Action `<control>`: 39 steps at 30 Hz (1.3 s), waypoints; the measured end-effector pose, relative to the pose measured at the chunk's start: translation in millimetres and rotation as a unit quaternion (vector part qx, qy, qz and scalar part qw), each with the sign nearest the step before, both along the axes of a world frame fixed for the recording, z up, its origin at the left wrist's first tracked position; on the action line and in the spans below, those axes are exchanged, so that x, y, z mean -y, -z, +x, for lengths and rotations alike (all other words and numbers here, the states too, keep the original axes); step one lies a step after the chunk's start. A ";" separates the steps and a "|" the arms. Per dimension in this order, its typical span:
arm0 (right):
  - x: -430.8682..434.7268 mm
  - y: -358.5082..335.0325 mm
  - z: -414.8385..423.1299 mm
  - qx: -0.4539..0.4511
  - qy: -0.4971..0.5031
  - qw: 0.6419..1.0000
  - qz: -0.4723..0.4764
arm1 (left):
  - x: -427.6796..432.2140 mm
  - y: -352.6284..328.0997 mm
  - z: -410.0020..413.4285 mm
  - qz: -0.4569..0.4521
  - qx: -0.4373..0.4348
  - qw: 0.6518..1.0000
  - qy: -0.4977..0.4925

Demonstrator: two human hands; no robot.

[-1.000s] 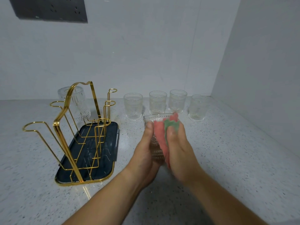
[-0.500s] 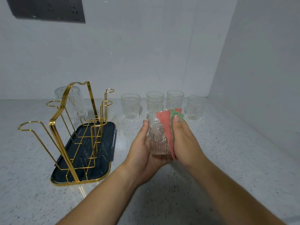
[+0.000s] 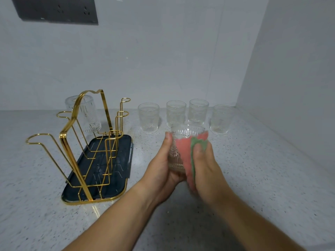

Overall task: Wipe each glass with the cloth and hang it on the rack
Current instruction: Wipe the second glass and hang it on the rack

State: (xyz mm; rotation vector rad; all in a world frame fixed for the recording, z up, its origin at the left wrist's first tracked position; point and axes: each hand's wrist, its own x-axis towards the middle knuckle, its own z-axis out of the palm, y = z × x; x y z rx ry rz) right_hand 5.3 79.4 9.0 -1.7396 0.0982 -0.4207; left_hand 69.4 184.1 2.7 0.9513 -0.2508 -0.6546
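My left hand grips a clear patterned glass from the left, mouth tilted away from me. My right hand presses a pink and green cloth against the glass's right side. The gold wire rack stands on a dark tray at the left, with one glass upside down on a far prong. Several more glasses stand upright in a row by the back wall, from the leftmost glass to the rightmost glass.
The speckled grey countertop runs into a corner, with a white wall behind and another wall on the right. A dark socket panel hangs on the back wall at the top left.
The glass has turned in my left hand, its mouth now tipped away again. My right hand has slid the cloth over its side. My head has shifted slightly.
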 end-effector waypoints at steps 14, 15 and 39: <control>29.6 -58.4 22.5 0.079 0.133 0.988 -0.023 | 0.5 7.8 0.6 -0.018 0.041 0.999 0.013; 31.6 -61.1 21.2 0.088 0.127 0.984 -0.084 | 0.9 6.0 -1.6 -0.022 0.039 0.999 0.012; 55.3 -65.5 -24.5 -0.173 -0.275 0.892 -0.314 | 0.0 3.3 -7.8 0.032 0.079 0.996 -0.002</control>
